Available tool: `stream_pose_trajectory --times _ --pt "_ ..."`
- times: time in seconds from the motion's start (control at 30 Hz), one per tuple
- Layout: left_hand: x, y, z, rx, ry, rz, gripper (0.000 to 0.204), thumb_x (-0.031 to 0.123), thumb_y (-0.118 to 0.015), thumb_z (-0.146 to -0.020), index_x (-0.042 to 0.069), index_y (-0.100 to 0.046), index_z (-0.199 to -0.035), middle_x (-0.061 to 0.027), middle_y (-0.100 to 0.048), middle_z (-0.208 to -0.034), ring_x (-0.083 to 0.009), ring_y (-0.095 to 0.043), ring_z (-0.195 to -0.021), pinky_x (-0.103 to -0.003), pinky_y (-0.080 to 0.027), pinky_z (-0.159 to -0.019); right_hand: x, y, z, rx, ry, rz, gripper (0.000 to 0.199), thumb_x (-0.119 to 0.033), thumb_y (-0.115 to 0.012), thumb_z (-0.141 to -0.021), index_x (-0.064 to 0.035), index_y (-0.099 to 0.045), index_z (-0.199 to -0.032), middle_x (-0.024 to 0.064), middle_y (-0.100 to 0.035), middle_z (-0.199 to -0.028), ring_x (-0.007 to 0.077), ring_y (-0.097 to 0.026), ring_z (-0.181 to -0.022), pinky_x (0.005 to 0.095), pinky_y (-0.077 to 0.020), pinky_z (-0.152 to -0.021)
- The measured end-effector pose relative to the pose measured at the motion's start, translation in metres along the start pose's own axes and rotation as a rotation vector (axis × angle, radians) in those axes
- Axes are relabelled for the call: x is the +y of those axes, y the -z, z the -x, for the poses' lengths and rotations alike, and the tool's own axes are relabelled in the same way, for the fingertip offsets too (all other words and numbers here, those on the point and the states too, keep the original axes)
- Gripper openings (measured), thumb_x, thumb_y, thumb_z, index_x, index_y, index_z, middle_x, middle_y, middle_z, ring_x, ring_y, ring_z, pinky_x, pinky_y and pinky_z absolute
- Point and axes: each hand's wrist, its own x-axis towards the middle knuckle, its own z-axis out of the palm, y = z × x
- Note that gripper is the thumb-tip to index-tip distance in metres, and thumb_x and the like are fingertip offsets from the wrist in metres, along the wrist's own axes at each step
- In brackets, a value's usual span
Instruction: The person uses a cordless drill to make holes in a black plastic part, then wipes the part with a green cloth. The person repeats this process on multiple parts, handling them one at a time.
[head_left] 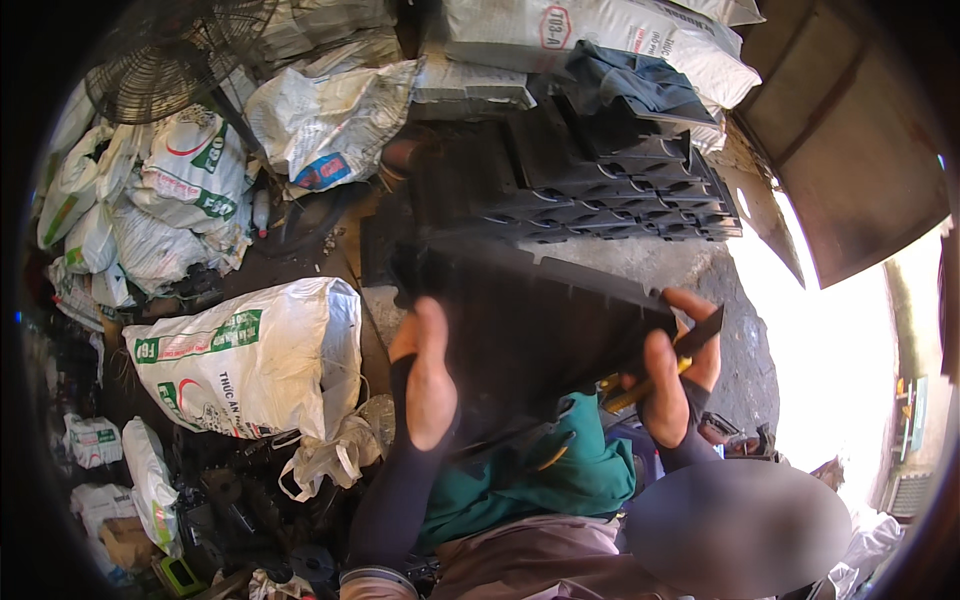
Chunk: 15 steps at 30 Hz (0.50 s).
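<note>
A broad black plastic panel or tray (545,335) is held tilted before my body, its ribbed edge running along the far side. My left hand (430,375) grips its left end, the thumb on top and the fingers hidden beneath. At the right end my right hand (675,375) is closed on the panel's corner. That same hand also carries a yellow-handled tool (632,392) with a flat, dark blade-like end sticking out past the fingers; it looks like a cutter knife. Green cloth (540,470) covers my lap under the panel.
Beyond the panel stand stacked black plastic trays (570,180), with a dark blue cloth (640,80) on top. To the left lies an open white sack (250,360). A fan (170,60) and several filled sacks (190,180) stand farther off. Small dark parts litter the lower left.
</note>
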Motion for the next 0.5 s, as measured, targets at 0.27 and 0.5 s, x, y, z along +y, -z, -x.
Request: stream_pose_trajectory --times 0.27,0.5 --pt "0.0 0.055 -0.043 -0.342 -0.056 0.21 0.047 0.048 -0.054 -0.094 0.002 -0.059 -0.082 0.0035 -0.055 -0.074 -0.0053 -0.046 -0.071 -0.023 -0.035 -0.064 0.001 0.002 -0.05 -0.898 0.023 0.086 0.094 -0.04 -0.066 -0.083 0.0004 -0.011 -0.148 0.0107 -0.059 -0.072 0.0241 -0.056 -0.062 0.0344 -0.0452 -0.064" --pt "0.008 0.061 -0.027 -0.506 -0.001 0.212 0.06 0.056 -0.058 -0.087 -0.003 -0.063 -0.1 -0.0001 -0.06 -0.077 -0.007 -0.05 -0.069 -0.022 -0.036 -0.061 -0.002 -0.043 -0.055 -1.161 0.189 0.187 0.088 -0.036 -0.066 -0.084 -0.0039 -0.014 -0.148 0.0228 -0.064 -0.081 0.0426 -0.062 -0.08 0.0459 -0.0481 -0.072"
